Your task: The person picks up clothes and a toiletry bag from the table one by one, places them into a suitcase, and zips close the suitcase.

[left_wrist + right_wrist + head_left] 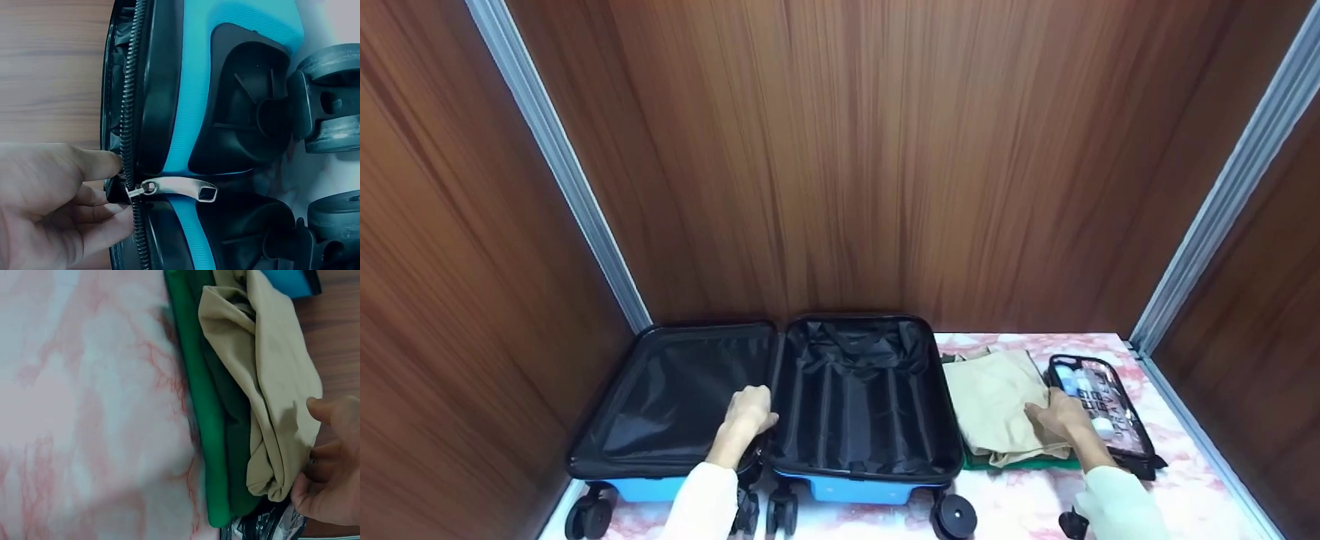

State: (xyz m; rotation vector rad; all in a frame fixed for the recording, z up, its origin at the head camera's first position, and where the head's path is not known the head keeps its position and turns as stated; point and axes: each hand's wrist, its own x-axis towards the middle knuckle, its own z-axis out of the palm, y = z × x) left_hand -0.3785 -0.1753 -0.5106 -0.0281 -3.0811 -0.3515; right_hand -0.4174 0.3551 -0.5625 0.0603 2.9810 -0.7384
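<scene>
An open suitcase lies with its black-lined left half (pixel 682 397) and right half (pixel 866 405) side by side, blue shell beneath. My left hand (pixel 750 409) is at the inner edge between the halves. In the left wrist view, its thumb and curled fingers hold the rim beside the zipper (pixel 128 101), close to a metal zipper pull (pixel 180 187). My right hand (pixel 1061 412) is at the right edge of a folded beige garment (pixel 994 397), thumb apart from its bent fingers. Green folded cloth (pixel 211 450) lies under the beige garment.
A clear-topped black toiletry pouch (pixel 1099 401) with bottles lies right of the garments. Black wheels (pixel 956 516) stick out at the suitcase's near side. Wooden panels (pixel 840 165) with metal corner posts enclose the pink-and-white marbled surface (pixel 1012 510).
</scene>
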